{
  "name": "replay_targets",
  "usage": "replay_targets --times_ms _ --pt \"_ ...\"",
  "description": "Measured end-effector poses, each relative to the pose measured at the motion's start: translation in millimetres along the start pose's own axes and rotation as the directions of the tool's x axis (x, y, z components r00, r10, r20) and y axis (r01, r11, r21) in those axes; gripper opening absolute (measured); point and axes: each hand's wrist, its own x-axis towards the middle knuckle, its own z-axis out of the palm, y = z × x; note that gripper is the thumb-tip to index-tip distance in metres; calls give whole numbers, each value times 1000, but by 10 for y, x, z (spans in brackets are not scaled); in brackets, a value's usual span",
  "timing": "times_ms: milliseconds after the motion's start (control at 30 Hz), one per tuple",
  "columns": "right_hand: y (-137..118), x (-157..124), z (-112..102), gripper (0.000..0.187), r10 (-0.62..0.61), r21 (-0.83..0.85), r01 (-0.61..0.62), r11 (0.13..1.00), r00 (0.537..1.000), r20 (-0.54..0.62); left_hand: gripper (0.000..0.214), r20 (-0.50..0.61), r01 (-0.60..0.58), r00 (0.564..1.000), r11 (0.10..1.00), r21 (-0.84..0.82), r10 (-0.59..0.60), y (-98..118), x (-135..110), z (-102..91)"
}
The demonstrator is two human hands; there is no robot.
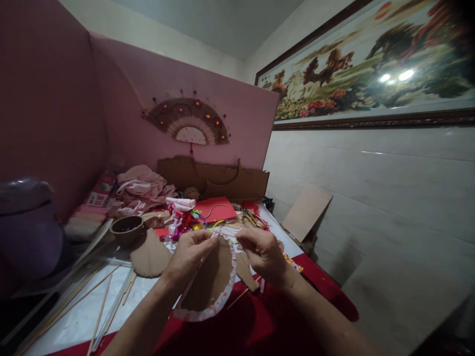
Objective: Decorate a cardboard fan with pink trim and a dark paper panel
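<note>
Pinched in my left hand is the upper edge of a rounded cardboard piece. Pale, pink-spotted material is folded around its rim. My right hand is closed just right of that top edge, thumb and forefinger together; whatever they hold is too small to make out. Below the right hand lies a narrow cardboard strip. Left of my left hand rests another cut cardboard shape, against a brown round container.
Thin wooden sticks lie at the front left. Behind my hands are a red sheet, scissors and bunched pink cloth. A decorated cardboard fan hangs on the pink panel. A purple bin stands at left.
</note>
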Motion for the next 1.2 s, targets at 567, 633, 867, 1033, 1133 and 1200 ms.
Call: replay_targets --times_ms 567,633,867,1033,1133,1200 --pt "-11 -1 -32 18 16 -105 -10 994 998 65 25 -2 -2 1000 1000 13 2 21 -17 59" --pt "-8 -10 -37 18 10 -94 -4 996 998 58 25 15 7 1000 1000 5 -7 8 -16 52" --pt "-2 -69 -26 19 -15 -28 17 999 998 67 24 8 16 1000 1000 -2 -16 -30 6 34" --pt "-7 -97 5 21 49 93 -51 994 998 26 25 18 5 1000 1000 -30 -4 -18 14 34" --pt "-6 -98 11 19 118 176 -109 978 992 -42 25 24 14 1000 999 -31 -13 -19 16 25" --pt "-2 -92 10 17 149 205 -129 970 985 -86 25 24 13 1000 1000 -25 -13 -26 19 17"
